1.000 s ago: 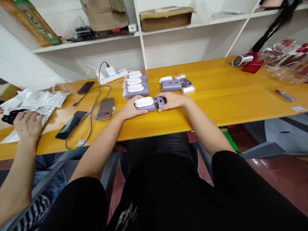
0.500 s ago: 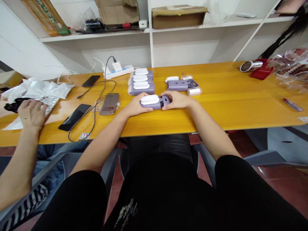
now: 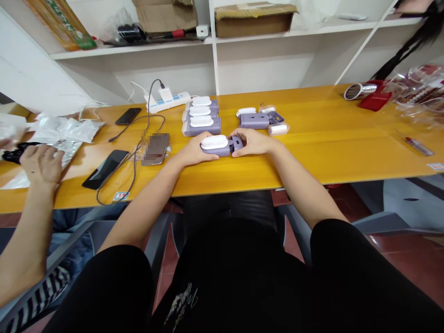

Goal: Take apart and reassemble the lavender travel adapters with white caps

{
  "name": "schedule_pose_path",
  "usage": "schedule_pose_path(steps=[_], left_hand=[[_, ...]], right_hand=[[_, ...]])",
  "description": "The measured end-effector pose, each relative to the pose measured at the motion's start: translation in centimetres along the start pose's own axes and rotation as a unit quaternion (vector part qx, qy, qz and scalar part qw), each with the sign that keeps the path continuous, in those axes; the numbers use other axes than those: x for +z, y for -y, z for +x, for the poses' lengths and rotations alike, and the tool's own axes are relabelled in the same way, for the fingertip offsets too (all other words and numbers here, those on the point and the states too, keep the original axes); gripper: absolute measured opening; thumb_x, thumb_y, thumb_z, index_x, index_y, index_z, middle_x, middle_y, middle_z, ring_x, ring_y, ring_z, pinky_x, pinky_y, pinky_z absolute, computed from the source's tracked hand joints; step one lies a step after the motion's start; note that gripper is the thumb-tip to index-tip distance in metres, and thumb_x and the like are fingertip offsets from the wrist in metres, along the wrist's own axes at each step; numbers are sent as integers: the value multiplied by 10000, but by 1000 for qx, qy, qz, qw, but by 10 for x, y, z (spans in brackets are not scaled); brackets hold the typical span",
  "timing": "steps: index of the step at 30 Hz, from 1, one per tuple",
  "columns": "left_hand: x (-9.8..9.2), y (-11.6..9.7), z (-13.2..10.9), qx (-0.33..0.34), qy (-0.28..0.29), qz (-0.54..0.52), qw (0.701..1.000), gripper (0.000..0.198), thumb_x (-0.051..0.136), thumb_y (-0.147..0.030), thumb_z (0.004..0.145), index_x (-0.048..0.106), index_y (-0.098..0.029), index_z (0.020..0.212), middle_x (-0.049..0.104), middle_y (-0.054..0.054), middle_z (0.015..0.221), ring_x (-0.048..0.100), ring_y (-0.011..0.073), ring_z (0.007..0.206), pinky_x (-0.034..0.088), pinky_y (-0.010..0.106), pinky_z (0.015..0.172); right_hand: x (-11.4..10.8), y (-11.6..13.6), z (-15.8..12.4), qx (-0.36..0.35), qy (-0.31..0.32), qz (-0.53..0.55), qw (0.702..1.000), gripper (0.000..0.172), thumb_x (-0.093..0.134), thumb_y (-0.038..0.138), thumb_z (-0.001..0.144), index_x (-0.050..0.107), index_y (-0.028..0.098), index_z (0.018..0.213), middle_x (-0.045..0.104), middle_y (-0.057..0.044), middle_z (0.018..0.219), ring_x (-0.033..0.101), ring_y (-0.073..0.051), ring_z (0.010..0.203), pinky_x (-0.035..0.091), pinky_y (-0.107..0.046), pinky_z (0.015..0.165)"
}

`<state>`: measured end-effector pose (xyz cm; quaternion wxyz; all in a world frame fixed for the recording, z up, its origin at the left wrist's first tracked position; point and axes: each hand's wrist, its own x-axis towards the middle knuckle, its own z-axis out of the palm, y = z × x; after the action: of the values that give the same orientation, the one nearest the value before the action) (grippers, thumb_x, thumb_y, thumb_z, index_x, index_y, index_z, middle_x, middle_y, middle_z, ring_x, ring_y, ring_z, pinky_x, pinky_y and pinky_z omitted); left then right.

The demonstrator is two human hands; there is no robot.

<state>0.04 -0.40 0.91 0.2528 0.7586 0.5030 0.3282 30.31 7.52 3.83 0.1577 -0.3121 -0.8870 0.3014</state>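
Note:
My left hand (image 3: 192, 151) is closed around a purple plastic case (image 3: 222, 151) lying low over the table. A white bristled brush (image 3: 214, 142) sits on top of that case, bristles up. At its right end, my right hand (image 3: 255, 141) grips a purple end cap (image 3: 237, 144) between thumb and fingers. The cap is against or very close to the case; whether they are joined I cannot tell. Just beyond my left hand stand several similar purple cases (image 3: 215, 126) in a row, topped by white brushes (image 3: 201, 121). Another purple case (image 3: 254, 121) lies beyond my right hand, with loose parts around it.
Two phones (image 3: 106, 169) (image 3: 128, 116), a pixelated flat object (image 3: 156, 150) and a cable lie left. Behind them is a power strip (image 3: 169, 102). A co-worker's hand (image 3: 43, 164) rests by silvery packets (image 3: 65, 128). A red-handled metal drum (image 3: 360, 90) and plastic packaging are far right.
The view has shifted slightly. My hands keep their hold on the case and cap, with hardly any movement. A blurred pale shape, perhaps a hand, has appeared at the left edge near the packets.

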Motion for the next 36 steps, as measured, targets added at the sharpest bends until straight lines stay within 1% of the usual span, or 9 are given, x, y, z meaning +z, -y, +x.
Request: schedule_pose_path(steps=[4,9,14,18,21,27,31,36], left_hand=[[0,1,2,-7,-4,27,1000,764,991,-626,667,689,-239,1253,791,74,1253,736,355,1175,624,517,1068],[4,0,2,-7,-10,20,1000,747,980,-623,668,679,-251,1241,791,70,1232,739,353,1147,627,517,1046],[6,-2,2,5,-19,29,999,727,955,-614,687,660,-245,1240,791,76,1253,737,342,1135,619,495,1034],[8,-3,1,13,-25,34,999,733,949,-644,696,654,-241,1233,797,75,1245,728,324,1103,615,465,1001],[9,-2,1,18,-29,31,999,747,942,-658,703,656,-236,1249,797,72,1218,726,313,1084,615,444,972],[10,-2,-1,25,-34,33,999,766,945,-665,708,659,-230,1270,800,96,1289,739,333,1134,619,469,1029],[11,-3,-2,25,-38,40,998,788,941,-700,717,672,-230,1289,797,99,1313,739,341,1170,618,477,1068],[12,-3,-3,35,-43,39,998,788,944,-700,726,671,-229,1296,795,105,1327,747,347,1186,619,490,1093]], right_hand=[[1,1,1,-3,2,-4,1000,885,984,638,719,737,180,1435,835,-135,1276,760,-349,1089,643,-482,947],[2,2,3,-2,-5,-11,1000,895,995,647,713,754,186,1441,846,-137,1284,773,-348,1074,647,-478,942],[5,1,7,-17,-11,-34,999,891,980,623,740,759,154,1465,846,-171,1342,786,-374,1130,646,-492,999],[8,1,9,-36,-15,-41,998,889,990,590,744,753,155,1482,829,-186,1431,785,-391,1188,644,-515,1048],[9,2,9,-37,-14,-45,998,871,988,575,760,748,156,1486,826,-189,1443,788,-393,1193,642,-533,1072],[12,3,9,-45,-18,-57,997,864,994,562,777,747,157,1499,825,-195,1447,788,-413,1231,627,-555,1106],[12,4,9,-53,-15,-54,997,850,1004,564,781,765,160,1489,836,-179,1433,792,-416,1231,624,-539,1101],[13,6,8,-60,-14,-48,997,845,1002,566,793,767,163,1498,835,-173,1441,791,-415,1238,618,-530,1103]])
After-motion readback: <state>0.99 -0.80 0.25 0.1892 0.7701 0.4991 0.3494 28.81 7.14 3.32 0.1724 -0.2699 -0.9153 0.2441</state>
